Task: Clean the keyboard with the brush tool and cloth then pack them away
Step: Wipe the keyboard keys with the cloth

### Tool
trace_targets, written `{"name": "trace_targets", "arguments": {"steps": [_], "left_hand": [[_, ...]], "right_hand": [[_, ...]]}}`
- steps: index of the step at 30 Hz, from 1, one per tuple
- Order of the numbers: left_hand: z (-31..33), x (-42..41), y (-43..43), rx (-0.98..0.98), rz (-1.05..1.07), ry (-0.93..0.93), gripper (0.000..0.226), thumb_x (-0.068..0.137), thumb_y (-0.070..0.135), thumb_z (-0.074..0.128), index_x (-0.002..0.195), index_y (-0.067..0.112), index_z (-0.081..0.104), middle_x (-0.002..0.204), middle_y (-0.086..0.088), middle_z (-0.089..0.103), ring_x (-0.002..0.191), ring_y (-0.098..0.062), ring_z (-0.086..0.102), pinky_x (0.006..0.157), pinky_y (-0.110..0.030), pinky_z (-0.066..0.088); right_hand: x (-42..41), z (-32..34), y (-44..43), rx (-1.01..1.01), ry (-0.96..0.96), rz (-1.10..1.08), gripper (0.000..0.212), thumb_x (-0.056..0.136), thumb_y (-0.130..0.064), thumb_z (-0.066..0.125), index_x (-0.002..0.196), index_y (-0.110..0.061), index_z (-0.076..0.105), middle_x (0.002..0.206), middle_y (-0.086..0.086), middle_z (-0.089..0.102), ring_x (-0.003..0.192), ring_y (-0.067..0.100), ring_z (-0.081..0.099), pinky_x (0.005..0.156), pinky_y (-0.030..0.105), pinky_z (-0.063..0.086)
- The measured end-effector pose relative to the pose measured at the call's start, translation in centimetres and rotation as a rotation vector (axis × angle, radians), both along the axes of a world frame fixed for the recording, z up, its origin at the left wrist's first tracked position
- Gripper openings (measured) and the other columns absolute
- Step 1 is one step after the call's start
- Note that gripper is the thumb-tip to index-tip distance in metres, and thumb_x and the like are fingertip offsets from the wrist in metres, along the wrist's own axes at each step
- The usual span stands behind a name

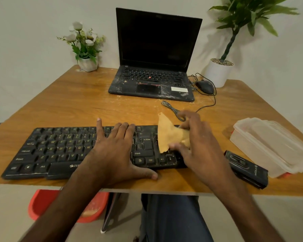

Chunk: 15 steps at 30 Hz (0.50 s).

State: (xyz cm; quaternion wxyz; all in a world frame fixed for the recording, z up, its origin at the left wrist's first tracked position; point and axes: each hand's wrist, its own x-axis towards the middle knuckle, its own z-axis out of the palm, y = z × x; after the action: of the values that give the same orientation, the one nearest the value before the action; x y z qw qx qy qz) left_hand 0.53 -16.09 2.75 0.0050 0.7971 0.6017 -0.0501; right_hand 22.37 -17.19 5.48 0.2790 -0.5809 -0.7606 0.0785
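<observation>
A black keyboard (56, 151) lies along the front edge of the wooden table (68, 98). My left hand (115, 151) rests flat on its middle keys, fingers spread, thumb at the front edge. My right hand (194, 142) holds a tan cloth (168, 137) bunched over the keyboard's right end, one corner sticking up. A black flat case (247, 167), likely the brush tool kit, sits to the right of the keyboard by the table's front edge.
A clear plastic lidded box (269, 144) stands at the right. A dusty open laptop (152, 81), a wired mouse (205, 86) with a looped cable (173, 110), a flower pot (87, 63) and a potted plant (219, 72) line the back. A red tub (44, 203) sits below the table.
</observation>
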Motion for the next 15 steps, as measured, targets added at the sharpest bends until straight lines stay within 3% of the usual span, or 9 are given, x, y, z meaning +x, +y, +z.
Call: {"name": "trace_targets", "arguments": {"steps": [2, 4, 10, 13, 15], "left_hand": [[0.0, 0.2, 0.0, 0.002, 0.001, 0.002, 0.153, 0.045, 0.11, 0.015, 0.156, 0.009, -0.01, 0.167, -0.006, -0.001, 0.154, -0.021, -0.003, 0.113, -0.069, -0.015], [0.0, 0.4, -0.1, 0.002, 0.007, 0.009, 0.153, 0.044, 0.11, 0.014, 0.156, 0.009, -0.01, 0.167, -0.007, -0.001, 0.154, -0.021, -0.002, 0.113, -0.069, -0.017], [-0.1, 0.3, -0.1, 0.004, 0.017, -0.007, 0.154, 0.043, 0.111, 0.014, 0.156, 0.01, -0.01, 0.167, -0.005, -0.002, 0.154, -0.021, -0.003, 0.113, -0.069, -0.016], [-0.2, 0.2, 0.2, 0.003, 0.017, -0.024, 0.153, 0.044, 0.111, 0.016, 0.156, 0.01, -0.009, 0.167, -0.004, -0.001, 0.154, -0.019, -0.002, 0.113, -0.068, -0.017], [-0.3, 0.0, 0.3, 0.007, 0.013, -0.028, 0.153, 0.044, 0.111, 0.016, 0.156, 0.01, -0.008, 0.167, -0.004, 0.001, 0.154, -0.019, -0.001, 0.113, -0.068, -0.017]], "right_hand": [[-0.7, -0.2, 0.2, 0.12, -0.1, -0.004, 0.054, 0.086, -0.023, 0.074, 0.134, -0.03, 0.05, 0.121, -0.011, 0.049, 0.115, 0.008, 0.035, 0.097, 0.031, 0.039], [-1.4, -0.4, 0.1, 0.076, -0.207, 0.078, 0.038, 0.092, -0.024, 0.067, 0.128, -0.035, 0.058, 0.127, -0.009, 0.046, 0.12, 0.011, 0.031, 0.102, 0.035, 0.037], [-2.3, 0.8, -0.6, -0.078, -0.345, 0.177, 0.041, 0.1, -0.02, 0.054, 0.134, -0.042, 0.048, 0.136, -0.009, 0.041, 0.123, 0.016, 0.032, 0.1, 0.035, 0.036], [-2.5, 2.3, -1.8, -0.119, -0.557, 0.248, 0.043, 0.101, -0.02, 0.05, 0.14, -0.037, 0.045, 0.143, -0.004, 0.035, 0.128, 0.019, 0.028, 0.101, 0.036, 0.034], [-2.7, 2.1, -3.6, -0.059, -0.624, 0.26, 0.043, 0.096, -0.024, 0.06, 0.137, -0.033, 0.05, 0.143, 0.002, 0.036, 0.129, 0.022, 0.034, 0.098, 0.04, 0.042]]}}
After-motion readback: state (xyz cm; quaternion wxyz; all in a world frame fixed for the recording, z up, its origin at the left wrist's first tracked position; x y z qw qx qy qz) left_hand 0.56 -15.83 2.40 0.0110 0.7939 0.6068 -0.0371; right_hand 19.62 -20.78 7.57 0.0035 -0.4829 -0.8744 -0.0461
